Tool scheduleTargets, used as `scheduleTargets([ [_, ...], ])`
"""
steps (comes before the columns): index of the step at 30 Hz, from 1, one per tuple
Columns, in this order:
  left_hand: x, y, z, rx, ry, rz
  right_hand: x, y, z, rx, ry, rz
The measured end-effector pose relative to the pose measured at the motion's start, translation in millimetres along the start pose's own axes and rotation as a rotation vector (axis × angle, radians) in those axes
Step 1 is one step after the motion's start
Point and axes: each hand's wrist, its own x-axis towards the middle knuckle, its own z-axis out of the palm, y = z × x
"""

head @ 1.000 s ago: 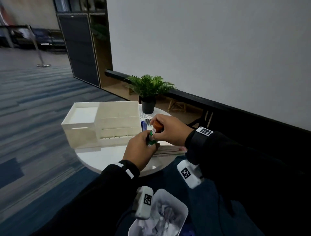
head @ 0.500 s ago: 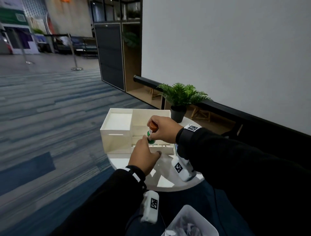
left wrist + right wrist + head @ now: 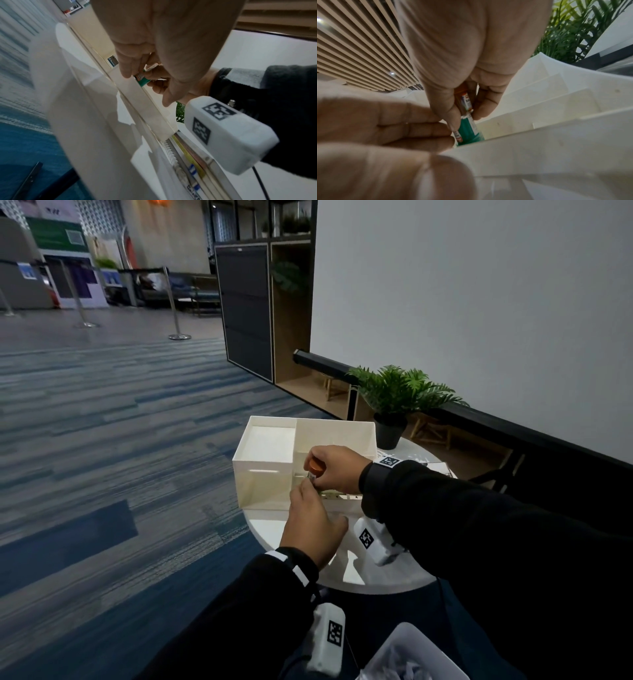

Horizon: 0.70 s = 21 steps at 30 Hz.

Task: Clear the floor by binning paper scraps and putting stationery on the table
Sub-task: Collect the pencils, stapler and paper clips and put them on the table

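A glue stick (image 3: pixel 315 466) with an orange cap and green body stands upright over a small compartment of the white organizer (image 3: pixel 267 446) on the round white table (image 3: pixel 274 532). My right hand (image 3: pixel 330 474) pinches the stick by its cap end from above. In the right wrist view the green body (image 3: pixel 469 129) dips behind the organizer's front wall. My left hand (image 3: pixel 305 494) reaches in from the near side. Its straight fingertips (image 3: pixel 436 128) touch the stick's lower label without closing round it.
A potted fern (image 3: pixel 394 395) stands on the table behind the organizer. Flat notebooks (image 3: pixel 188 162) lie beside the organizer. A white bin (image 3: pixel 411 655) with crumpled paper sits on the blue carpet at my feet. A dark ledge and wall run along the right.
Both hands carried the glue stick from the table's near side up over the organizer. The left hand has loosened from gripping the green body to touching it.
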Motion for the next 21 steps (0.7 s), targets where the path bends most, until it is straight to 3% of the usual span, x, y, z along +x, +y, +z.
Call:
scheduleTargets([
  [10,-5.9,-0.5,-1.4,0.041,0.05,-0.009,7.2,0.0,10.9,0.015,-0.027,-0.013],
  [17,-6.2,-4.1,0.3,0.092,0.056,0.029,6.3,6.9,8.7,0.091,0.049,0.004],
  [21,-6.0,-5.6,0.8,0.103,0.068,0.031,6.4,7.5,8.5,0.024,0.012,-0.019],
])
